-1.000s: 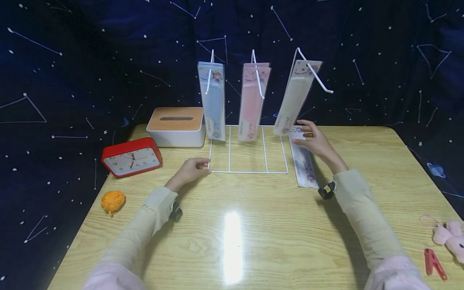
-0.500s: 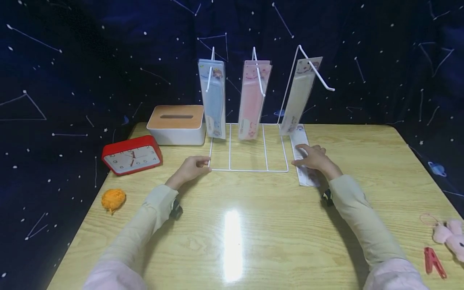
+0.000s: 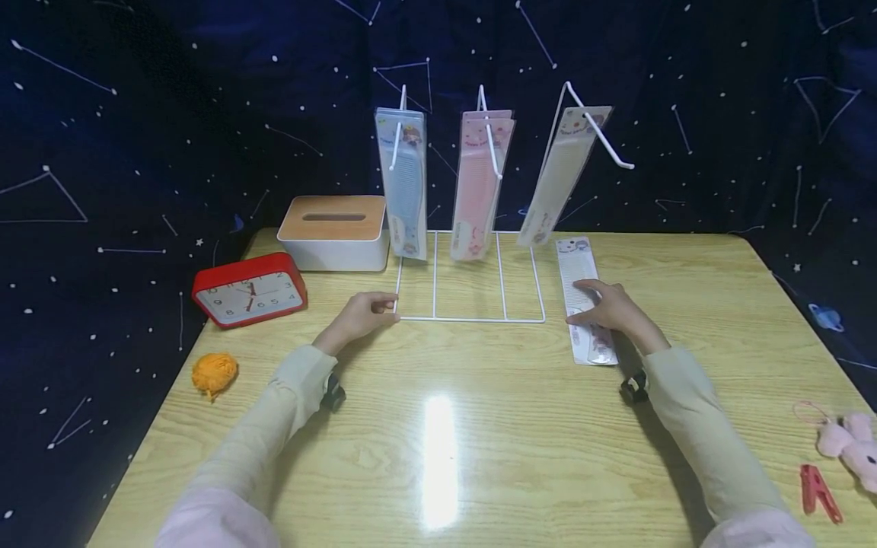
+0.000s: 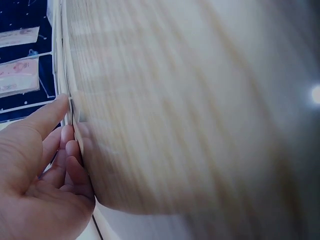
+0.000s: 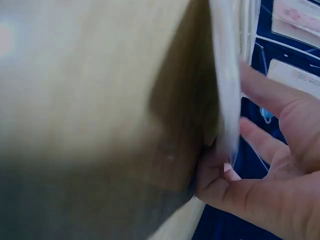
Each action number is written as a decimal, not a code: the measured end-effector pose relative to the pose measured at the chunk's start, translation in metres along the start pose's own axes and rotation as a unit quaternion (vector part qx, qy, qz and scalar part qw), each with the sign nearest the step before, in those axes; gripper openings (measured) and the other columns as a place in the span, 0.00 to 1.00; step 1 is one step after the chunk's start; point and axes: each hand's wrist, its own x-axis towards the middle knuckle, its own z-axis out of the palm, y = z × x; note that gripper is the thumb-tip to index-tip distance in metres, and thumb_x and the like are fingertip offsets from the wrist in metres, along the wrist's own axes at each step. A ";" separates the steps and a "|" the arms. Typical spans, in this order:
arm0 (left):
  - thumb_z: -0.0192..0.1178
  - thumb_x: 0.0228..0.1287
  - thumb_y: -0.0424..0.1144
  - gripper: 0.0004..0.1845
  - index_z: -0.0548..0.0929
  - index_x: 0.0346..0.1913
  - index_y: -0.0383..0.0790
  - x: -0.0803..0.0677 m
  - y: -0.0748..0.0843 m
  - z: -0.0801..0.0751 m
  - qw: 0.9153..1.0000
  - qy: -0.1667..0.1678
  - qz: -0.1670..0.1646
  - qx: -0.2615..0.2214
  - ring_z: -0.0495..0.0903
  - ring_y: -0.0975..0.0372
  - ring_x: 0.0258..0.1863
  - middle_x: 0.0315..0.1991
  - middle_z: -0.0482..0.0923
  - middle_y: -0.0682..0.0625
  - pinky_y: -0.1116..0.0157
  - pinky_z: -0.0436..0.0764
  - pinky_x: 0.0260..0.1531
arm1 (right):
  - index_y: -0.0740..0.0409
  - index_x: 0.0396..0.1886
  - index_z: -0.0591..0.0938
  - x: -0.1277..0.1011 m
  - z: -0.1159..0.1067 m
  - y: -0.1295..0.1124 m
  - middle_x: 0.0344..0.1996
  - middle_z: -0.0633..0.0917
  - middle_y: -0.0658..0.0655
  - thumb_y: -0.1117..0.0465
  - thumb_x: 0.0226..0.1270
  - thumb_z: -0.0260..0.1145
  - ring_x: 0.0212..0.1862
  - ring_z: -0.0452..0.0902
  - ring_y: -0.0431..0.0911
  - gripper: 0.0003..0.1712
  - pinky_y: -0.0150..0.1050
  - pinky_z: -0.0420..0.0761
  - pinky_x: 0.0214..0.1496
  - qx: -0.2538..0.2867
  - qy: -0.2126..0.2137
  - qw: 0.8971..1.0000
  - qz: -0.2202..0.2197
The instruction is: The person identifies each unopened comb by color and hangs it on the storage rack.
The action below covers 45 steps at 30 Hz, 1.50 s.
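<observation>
A white wire rack [image 3: 473, 320] stands at the back of the table, and three packaged combs hang from its hooks: blue [image 3: 404, 183], pink [image 3: 479, 186] and cream [image 3: 558, 179]. My left hand [image 3: 363, 313] pinches the front left corner of the rack's base; the left wrist view shows the thumb [image 4: 45, 117] on the wire [image 4: 64, 60]. Right of the rack, a fourth comb package [image 3: 578, 266] lies flat on the table. My right hand [image 3: 610, 308] rests on its near half, fingers spread and nearly straight. The right wrist view shows the package's edge [image 5: 226, 90] beside those fingers [image 5: 265, 95].
A white tissue box with a wooden lid [image 3: 333, 232] sits left of the rack. In front of it are a red clock [image 3: 249, 291] and an orange yarn ball [image 3: 215, 373]. A pink plush toy [image 3: 853, 449] and a red clothespin [image 3: 815, 491] lie at the table's [image 3: 479, 457] near right corner.
My right hand dropped from the hanging cream package onto the flat package and slid it a little toward me. The left hand stayed on the rack's corner.
</observation>
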 end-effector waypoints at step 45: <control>0.63 0.62 0.39 0.26 0.74 0.62 0.33 0.001 0.000 -0.001 1.000 -0.004 -0.004 -0.004 0.75 0.50 0.53 0.53 0.78 0.40 0.54 0.73 0.57 | 0.62 0.73 0.55 -0.127 0.015 -0.075 0.61 0.61 0.51 0.91 0.43 0.59 0.54 0.71 0.37 0.55 0.26 0.78 0.46 0.327 0.244 0.859 -0.309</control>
